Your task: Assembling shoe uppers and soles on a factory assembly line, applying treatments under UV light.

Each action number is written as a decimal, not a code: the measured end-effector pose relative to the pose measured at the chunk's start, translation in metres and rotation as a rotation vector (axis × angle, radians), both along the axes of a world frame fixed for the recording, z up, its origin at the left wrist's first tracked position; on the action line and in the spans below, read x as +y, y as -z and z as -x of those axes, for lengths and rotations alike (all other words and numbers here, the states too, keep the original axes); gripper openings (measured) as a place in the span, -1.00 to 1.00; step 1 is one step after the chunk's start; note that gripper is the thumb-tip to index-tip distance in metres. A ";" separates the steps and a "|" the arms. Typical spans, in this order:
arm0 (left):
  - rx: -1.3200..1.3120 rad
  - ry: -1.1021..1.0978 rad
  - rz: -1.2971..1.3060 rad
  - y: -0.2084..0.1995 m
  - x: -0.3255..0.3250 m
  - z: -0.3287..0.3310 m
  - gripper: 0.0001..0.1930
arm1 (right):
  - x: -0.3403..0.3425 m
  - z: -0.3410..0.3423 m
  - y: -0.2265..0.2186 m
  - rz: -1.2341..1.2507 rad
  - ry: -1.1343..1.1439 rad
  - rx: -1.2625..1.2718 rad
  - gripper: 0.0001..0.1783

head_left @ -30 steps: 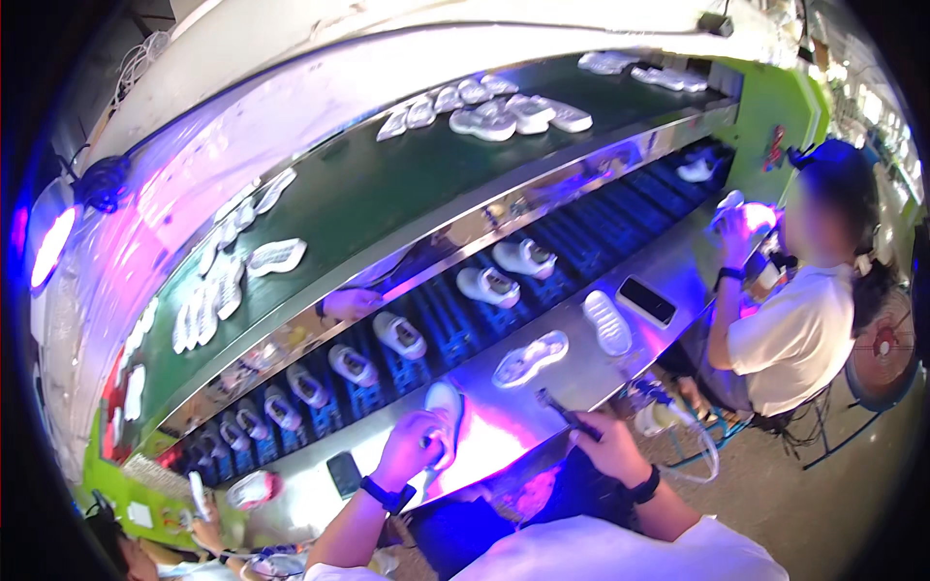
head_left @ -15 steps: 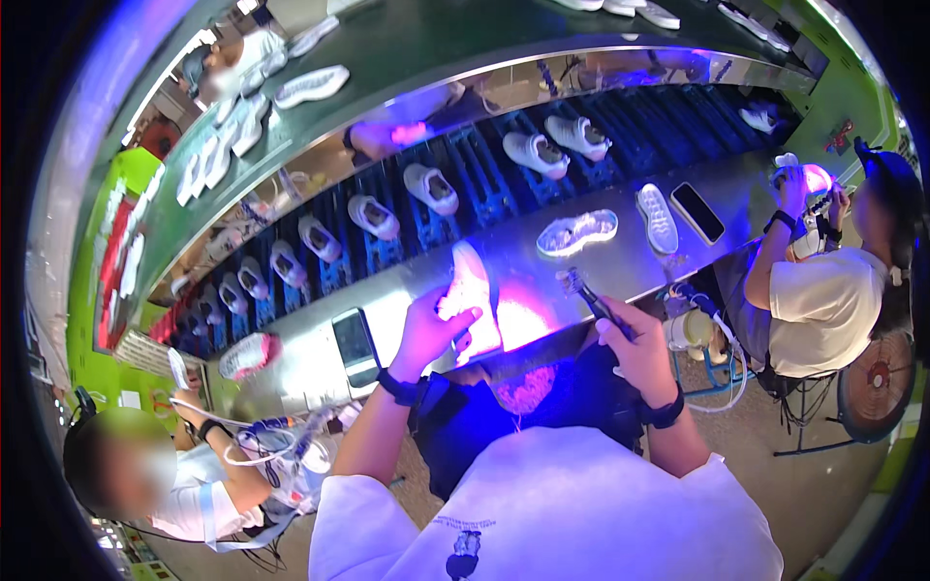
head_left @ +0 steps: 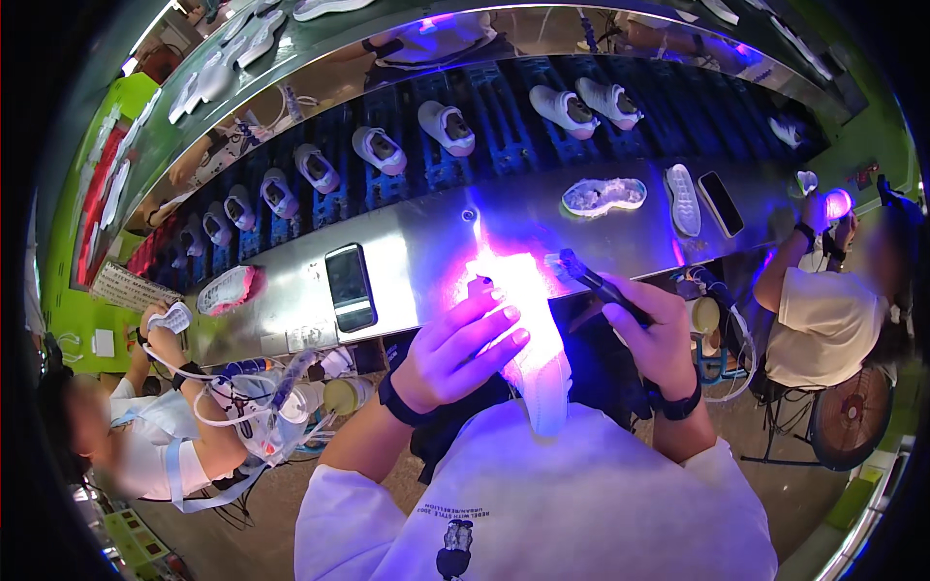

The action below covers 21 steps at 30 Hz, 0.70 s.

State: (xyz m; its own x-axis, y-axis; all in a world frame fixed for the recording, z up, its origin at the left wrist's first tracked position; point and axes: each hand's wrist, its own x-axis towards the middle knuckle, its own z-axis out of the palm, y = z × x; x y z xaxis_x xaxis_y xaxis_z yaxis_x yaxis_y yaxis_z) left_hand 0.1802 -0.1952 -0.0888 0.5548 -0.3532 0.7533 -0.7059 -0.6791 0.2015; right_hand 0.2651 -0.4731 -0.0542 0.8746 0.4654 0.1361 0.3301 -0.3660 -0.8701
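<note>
My left hand [head_left: 455, 353] grips a light-coloured shoe [head_left: 544, 392] at the bench's near edge, its fingers laid along the side. One narrow end of the shoe points down toward my shirt. The far part is washed out by strong violet-pink light, so its detail is lost. In my right hand [head_left: 654, 324] is a dark-handled brush [head_left: 603, 285], its bristle end pointing left toward the lit shoe. A small gap seems to separate the brush tip from the shoe; glare makes contact hard to judge.
Beyond the metal bench [head_left: 407, 232], several white shoes [head_left: 448, 128] stand on a dark conveyor [head_left: 678, 107]. On the bench lie a phone [head_left: 350, 288], a pink-edged shoe [head_left: 230, 290], two soles [head_left: 603, 197] and another phone [head_left: 721, 203]. Co-workers sit left [head_left: 160, 436] and right [head_left: 823, 315].
The shoe has been turned and drawn nearer my body, a narrow end now toward me. My left hand has shifted round it. The brush stays in my right hand, bristles closer to the shoe.
</note>
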 end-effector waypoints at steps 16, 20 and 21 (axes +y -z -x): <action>0.003 0.002 -0.164 0.010 -0.016 -0.023 -0.63 | -0.057 0.007 0.025 -0.123 -0.181 0.328 -0.61; 0.038 0.058 -0.176 0.012 -0.026 -0.029 -0.63 | -0.059 -0.002 0.022 -0.054 -0.119 0.368 -0.62; 0.061 0.068 -0.182 0.012 -0.028 -0.029 -0.63 | -0.053 -0.006 0.023 -0.042 -0.090 0.355 -0.62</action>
